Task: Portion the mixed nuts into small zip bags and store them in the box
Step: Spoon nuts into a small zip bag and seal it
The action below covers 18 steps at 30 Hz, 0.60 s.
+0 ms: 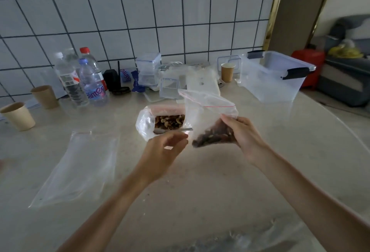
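Both your forearms are reaching in from the bottom edge and meeting over the middle of the table [200, 181]. Your right hand [243, 134] is gripping a small zip bag [208, 115] from its right side, fingers curled round the lower part where dark mixed nuts [212, 136] are sitting; the bag is standing tilted, its red zip line on top, mouth looking open. Your left hand [162, 151] is hovering just left of that bag, fingers loosely curled, thumb and fingertips close together. A spoon [172, 130] is lying just above those fingertips; cannot tell whether you are pinching its handle or not touching it.

Right behind your hands a large bag of nuts [158, 121] is sitting open on the table, spoon bowl at its mouth. A flat empty plastic bag [80, 165] is lying well to the left. The clear storage box [274, 75] with dark handles is standing open at far right, well apart from the zip bag.

Along the tiled wall: three water bottles [88, 79], three paper cups [18, 115], stacked small clear containers [149, 69] and loose lids.
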Each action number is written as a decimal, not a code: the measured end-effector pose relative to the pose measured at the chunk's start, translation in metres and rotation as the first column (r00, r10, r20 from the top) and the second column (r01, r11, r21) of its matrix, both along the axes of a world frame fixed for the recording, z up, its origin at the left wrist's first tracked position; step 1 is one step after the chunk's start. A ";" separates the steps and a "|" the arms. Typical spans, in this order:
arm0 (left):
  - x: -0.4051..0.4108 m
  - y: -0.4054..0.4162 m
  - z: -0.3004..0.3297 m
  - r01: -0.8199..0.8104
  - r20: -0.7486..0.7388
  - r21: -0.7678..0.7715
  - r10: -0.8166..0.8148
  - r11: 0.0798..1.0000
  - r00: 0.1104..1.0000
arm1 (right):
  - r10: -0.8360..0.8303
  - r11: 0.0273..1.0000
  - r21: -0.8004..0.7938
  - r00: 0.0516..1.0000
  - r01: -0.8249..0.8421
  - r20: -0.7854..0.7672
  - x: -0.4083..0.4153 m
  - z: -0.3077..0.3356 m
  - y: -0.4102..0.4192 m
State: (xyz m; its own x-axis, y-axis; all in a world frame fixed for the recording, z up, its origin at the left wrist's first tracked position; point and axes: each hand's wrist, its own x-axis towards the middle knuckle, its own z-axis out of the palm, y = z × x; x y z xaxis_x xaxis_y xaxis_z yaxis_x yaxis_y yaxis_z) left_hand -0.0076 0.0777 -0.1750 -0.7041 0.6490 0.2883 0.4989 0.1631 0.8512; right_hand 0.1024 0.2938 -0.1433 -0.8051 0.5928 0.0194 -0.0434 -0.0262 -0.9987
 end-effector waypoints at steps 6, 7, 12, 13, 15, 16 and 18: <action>0.002 0.014 -0.018 0.035 -0.442 -0.333 -0.189 0.942 0.877 | -0.196 0.980 0.054 0.977 0.192 0.082 -0.018 0.005 0.066; 0.001 0.014 -0.019 0.041 -0.451 -0.323 -0.192 0.945 0.872 | -0.208 0.977 0.070 0.973 0.202 0.095 -0.024 0.005 0.072; -0.002 0.012 -0.027 0.048 -0.430 -0.294 -0.177 0.955 0.885 | -0.190 0.979 0.099 0.973 0.178 0.130 -0.059 0.007 0.090; -0.002 0.012 -0.028 0.050 -0.410 -0.285 -0.169 0.957 0.896 | -0.190 0.979 0.099 0.972 0.178 0.141 -0.066 0.007 0.093; -0.003 0.012 -0.029 0.058 -0.376 -0.266 -0.158 0.962 0.913 | -0.186 0.982 0.043 0.970 0.182 0.158 -0.080 0.003 0.098; -0.003 0.012 -0.029 0.061 -0.364 -0.264 -0.158 0.963 0.918 | -0.187 0.982 0.010 0.967 0.188 0.173 -0.086 0.001 0.101; -0.005 0.013 -0.029 0.065 -0.345 -0.269 -0.159 0.961 0.925 | -0.175 0.984 -0.004 0.960 0.180 0.218 -0.097 -0.004 0.104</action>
State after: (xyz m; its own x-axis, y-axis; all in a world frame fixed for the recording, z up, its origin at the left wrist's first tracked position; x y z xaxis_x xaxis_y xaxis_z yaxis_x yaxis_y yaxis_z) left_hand -0.0121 0.0907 -0.2038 -0.5013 0.8010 0.3273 0.7906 0.2704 0.5493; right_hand 0.0049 0.3977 -0.1473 -0.6702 0.7249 -0.1593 0.1671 -0.0617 -0.9840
